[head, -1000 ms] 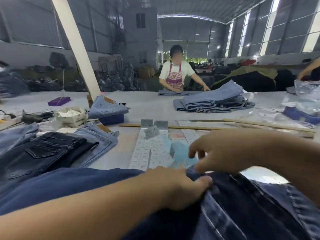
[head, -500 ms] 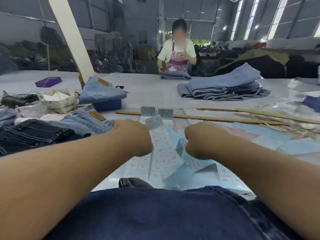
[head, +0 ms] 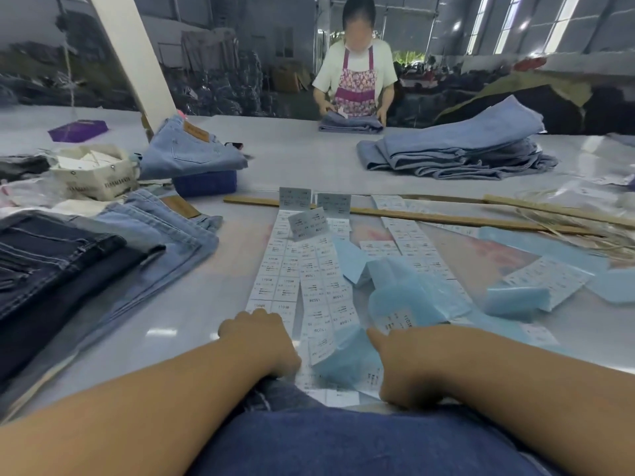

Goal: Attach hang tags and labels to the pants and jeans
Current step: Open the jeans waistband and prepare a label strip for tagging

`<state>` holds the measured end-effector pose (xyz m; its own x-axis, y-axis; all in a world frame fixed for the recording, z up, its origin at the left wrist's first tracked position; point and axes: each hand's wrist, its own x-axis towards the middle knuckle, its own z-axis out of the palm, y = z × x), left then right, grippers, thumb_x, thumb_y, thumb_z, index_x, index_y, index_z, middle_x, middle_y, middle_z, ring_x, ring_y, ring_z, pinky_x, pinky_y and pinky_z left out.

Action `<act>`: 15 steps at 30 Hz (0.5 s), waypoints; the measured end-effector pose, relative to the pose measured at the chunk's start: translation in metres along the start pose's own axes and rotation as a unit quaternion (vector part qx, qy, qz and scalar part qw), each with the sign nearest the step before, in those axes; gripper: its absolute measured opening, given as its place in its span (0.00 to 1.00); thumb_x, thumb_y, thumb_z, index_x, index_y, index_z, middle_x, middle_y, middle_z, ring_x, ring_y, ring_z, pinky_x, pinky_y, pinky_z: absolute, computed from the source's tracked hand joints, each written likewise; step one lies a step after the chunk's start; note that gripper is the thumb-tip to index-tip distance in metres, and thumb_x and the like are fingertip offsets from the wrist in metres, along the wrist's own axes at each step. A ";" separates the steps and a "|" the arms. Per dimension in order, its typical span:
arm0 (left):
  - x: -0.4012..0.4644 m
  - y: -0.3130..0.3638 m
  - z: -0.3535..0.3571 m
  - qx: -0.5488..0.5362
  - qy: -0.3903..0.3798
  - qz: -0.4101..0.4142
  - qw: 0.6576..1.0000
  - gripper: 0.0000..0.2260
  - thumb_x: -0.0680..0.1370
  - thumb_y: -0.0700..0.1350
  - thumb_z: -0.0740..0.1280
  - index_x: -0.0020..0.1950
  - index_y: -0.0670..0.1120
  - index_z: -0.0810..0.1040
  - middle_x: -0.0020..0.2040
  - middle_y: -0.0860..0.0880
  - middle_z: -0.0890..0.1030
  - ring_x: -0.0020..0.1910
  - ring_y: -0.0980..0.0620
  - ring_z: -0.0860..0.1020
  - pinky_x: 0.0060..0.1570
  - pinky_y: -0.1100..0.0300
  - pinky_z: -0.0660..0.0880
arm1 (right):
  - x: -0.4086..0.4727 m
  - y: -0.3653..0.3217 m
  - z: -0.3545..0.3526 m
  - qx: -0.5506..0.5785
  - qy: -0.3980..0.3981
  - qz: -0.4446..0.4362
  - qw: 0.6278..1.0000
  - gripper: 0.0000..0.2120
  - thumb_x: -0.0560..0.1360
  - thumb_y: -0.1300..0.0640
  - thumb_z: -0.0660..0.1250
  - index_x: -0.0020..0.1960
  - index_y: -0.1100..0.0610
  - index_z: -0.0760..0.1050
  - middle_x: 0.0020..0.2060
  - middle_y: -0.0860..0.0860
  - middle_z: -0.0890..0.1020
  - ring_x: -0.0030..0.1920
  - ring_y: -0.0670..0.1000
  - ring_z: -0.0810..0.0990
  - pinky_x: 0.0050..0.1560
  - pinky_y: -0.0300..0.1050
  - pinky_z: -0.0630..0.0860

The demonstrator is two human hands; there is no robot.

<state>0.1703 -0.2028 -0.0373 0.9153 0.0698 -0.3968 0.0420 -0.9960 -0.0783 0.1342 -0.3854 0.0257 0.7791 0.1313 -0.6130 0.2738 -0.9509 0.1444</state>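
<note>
Here, I see both hands at the near edge of the table (head: 309, 159), just past the dark blue jeans (head: 343, 441) that fill the bottom of the view. The left hand (head: 261, 341) is curled into a loose fist with its knuckles over the near end of the white label strips (head: 302, 280); it touches the top edge of the jeans, but I cannot tell if it really grips the cloth or a label, because the fingers are hidden under the hand. The right hand (head: 412, 365) lies beside the crumpled blue backing paper (head: 405, 300), fingers bent down toward the denim edge; its grasp is also hidden, perhaps it pinches the waistband.

The labels lie in long strips between the two hands and run away from me toward the wooden stick (head: 446, 218). More jeans wait in a stack on the left (head: 103, 255), and a person in an apron (head: 355, 80) folds a light pair on the far side.

I judge the risks like this: if the jeans are pulled forward now, they can drag over the loose strips and wrinkle or scatter them. The peeled backing paper covers part of the labels, so a wrong label could be picked. A sticker pressed on folded denim may also sit crooked.
</note>
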 end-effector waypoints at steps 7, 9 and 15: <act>-0.004 0.014 -0.005 -0.028 0.082 0.122 0.989 0.26 0.76 0.64 0.60 0.69 0.53 0.67 0.64 0.49 0.72 0.62 0.47 0.72 0.53 0.51 0.69 | 0.002 -0.001 0.000 0.031 0.011 -0.014 0.999 0.42 0.76 0.53 0.63 0.79 0.49 0.38 0.71 0.53 0.70 0.64 0.56 0.74 0.61 0.51 0.71; -0.004 0.017 -0.004 -0.048 0.077 0.140 0.986 0.24 0.75 0.65 0.60 0.67 0.54 0.70 0.63 0.51 0.75 0.59 0.49 0.74 0.48 0.53 0.68 | 0.004 -0.001 -0.001 0.033 0.004 -0.017 0.999 0.39 0.76 0.53 0.63 0.79 0.51 0.42 0.67 0.54 0.74 0.60 0.56 0.76 0.57 0.50 0.71; -0.004 0.017 -0.003 -0.049 0.032 0.136 0.989 0.28 0.73 0.67 0.64 0.68 0.54 0.69 0.62 0.53 0.75 0.57 0.51 0.74 0.44 0.55 0.68 | 0.005 -0.001 -0.002 0.041 -0.015 -0.023 0.999 0.32 0.77 0.50 0.64 0.76 0.51 0.53 0.65 0.53 0.75 0.56 0.54 0.74 0.53 0.48 0.69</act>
<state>0.1682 -0.2199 -0.0344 0.9212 -0.2022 -0.3324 -0.1739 -0.9782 0.1131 0.1387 -0.3829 0.0236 0.7489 0.1686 -0.6408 0.2609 -0.9640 0.0512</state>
